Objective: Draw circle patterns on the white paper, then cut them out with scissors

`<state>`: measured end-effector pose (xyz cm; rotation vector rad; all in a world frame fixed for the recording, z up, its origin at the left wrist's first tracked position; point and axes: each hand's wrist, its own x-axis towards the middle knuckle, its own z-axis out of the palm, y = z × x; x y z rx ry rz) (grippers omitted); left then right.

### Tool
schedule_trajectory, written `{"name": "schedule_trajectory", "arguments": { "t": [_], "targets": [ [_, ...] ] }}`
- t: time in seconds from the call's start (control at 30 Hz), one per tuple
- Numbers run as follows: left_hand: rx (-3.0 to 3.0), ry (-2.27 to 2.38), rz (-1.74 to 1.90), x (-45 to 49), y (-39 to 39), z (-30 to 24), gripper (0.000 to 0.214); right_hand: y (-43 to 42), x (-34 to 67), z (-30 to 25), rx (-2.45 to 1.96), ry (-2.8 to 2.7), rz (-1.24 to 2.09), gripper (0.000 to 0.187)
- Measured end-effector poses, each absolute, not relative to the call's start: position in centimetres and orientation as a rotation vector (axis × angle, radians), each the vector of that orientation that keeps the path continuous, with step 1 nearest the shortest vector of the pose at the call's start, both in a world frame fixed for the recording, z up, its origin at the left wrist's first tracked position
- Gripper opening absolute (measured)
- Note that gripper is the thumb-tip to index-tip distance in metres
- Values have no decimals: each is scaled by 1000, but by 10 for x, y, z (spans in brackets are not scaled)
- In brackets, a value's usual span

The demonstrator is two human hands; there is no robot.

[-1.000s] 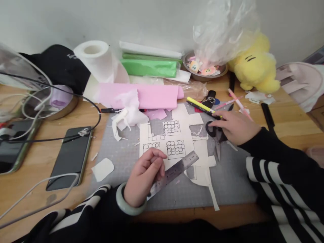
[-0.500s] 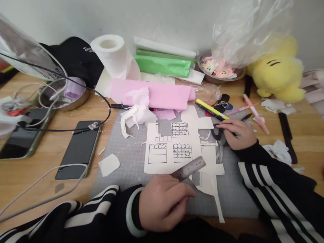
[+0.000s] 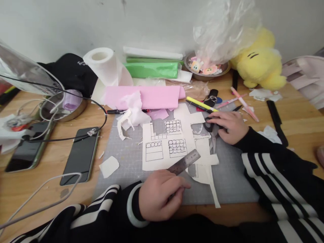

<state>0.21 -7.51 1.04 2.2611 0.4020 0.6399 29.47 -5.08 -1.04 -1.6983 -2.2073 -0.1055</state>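
My left hand [image 3: 162, 195] is closed around a steel ruler [image 3: 186, 162], whose free end points up and right over the paper. Most of the grip is hidden behind the fingers. Several grids of circles and boxes are drawn on the white paper sheet [image 3: 153, 165], which has cut-out openings. My right hand [image 3: 231, 126] rests palm down with its fingers stretched out over black-handled scissors [image 3: 208, 127]. Their grey blades point toward me beside cut paper [image 3: 202, 153]. Part of the scissors is hidden under the hand.
A grey cutting mat [image 3: 235, 182] lies beneath the paper. Behind it are folded pink paper [image 3: 157, 97], a yellow highlighter [image 3: 199, 103] and a paper roll [image 3: 106, 67]. Phones [image 3: 81, 155] and cables are at the left. A yellow plush toy [image 3: 260, 64] stands at the back right.
The camera view has shifted a little, so most things sit further left. Both hands, the ruler and the scissors keep nearly the same places on the mat.
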Motion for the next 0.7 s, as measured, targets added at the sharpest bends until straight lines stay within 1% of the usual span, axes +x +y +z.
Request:
{"name": "schedule_trajectory", "arguments": {
  "t": [0.13, 0.27, 0.37, 0.53, 0.7],
  "targets": [
    [2212, 408, 611, -1, -75, 10, 19, -51, 307, -14, -1685, -2250, 1, 52],
    [2143, 446, 571, -4, -73, 10, 19, -52, 318, -15, -1656, -2274, 81, 48],
    [2156, 436, 574, -4, -69, 11, 20, -52, 319, -10, -1709, -2347, -23, 48],
    [2185, 463, 546, 1, -65, 12, 20, -55, 311, -4, -1671, -2477, -121, 57],
    [2232, 423, 558, 3, -67, 12, 20, -58, 304, 1, -1775, -2497, -270, 50]
  ]
}}
